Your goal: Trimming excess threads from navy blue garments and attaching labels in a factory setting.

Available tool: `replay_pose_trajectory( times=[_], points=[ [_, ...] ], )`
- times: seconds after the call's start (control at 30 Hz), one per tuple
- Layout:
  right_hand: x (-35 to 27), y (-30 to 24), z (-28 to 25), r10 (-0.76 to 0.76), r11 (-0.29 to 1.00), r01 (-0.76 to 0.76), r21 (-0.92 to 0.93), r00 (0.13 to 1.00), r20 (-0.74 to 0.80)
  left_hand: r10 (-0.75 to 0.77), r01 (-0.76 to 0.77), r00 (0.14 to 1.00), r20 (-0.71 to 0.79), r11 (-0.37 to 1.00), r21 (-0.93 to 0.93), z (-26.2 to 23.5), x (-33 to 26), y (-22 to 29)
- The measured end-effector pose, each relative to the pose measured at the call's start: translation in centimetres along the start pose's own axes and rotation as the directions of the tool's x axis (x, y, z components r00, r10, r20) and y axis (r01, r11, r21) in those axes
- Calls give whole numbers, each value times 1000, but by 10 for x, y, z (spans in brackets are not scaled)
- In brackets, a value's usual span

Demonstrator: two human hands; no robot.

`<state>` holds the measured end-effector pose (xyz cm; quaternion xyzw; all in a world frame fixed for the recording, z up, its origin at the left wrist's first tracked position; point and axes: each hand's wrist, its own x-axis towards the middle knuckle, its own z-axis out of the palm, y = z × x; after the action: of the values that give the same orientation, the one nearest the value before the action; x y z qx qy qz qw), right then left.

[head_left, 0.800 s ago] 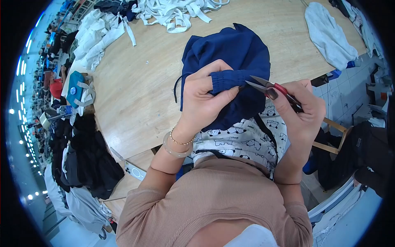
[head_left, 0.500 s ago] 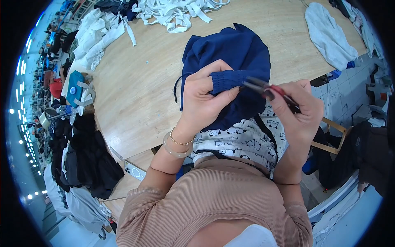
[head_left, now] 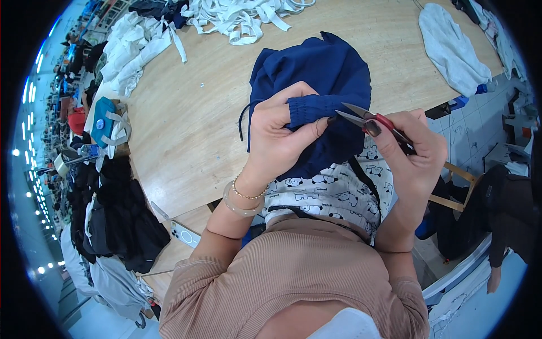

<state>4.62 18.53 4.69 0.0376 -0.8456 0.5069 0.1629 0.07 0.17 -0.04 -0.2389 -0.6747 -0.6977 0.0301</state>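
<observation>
A navy blue garment (head_left: 316, 65) lies bunched on the table in front of me and hangs over its near edge. My left hand (head_left: 282, 124) is closed on its gathered, elastic-looking band, pinched between thumb and fingers. In my right hand (head_left: 409, 135) is a pair of small red-handled thread snips (head_left: 364, 116). Their two pointed blades stand apart at the right end of the band; whether they touch the cloth I cannot tell. A thin dark cord (head_left: 241, 121) sticks out from the garment's left side.
White straps (head_left: 240, 22) are heaped at the table's far side, with white cloth (head_left: 132, 51) to the left. A light grey cloth piece (head_left: 451, 51) lies far right. Black garments (head_left: 121, 220) hang at the left edge near a phone (head_left: 185, 234). Someone's dark sleeve (head_left: 508, 214) shows at right.
The snips' blades have spread apart and show more clearly, and my right hand has shifted slightly right. My left hand has barely moved. At the right, another person's arm has come lower.
</observation>
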Motion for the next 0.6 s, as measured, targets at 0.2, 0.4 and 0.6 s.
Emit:
replay_pose_trajectory(
  times=[0.2,0.4,0.6],
  points=[
    [0,4,2,-42,998,42,-56,999,-5,39,-38,999,-10,998,43,1,1,-1],
    [0,3,2,-38,997,38,-70,999,1,47,-46,999,-22,998,52,2,1,-2],
    [0,6,5,2,1000,-2,-22,1000,1,26,-25,999,-20,999,46,1,0,-2]
  ],
)
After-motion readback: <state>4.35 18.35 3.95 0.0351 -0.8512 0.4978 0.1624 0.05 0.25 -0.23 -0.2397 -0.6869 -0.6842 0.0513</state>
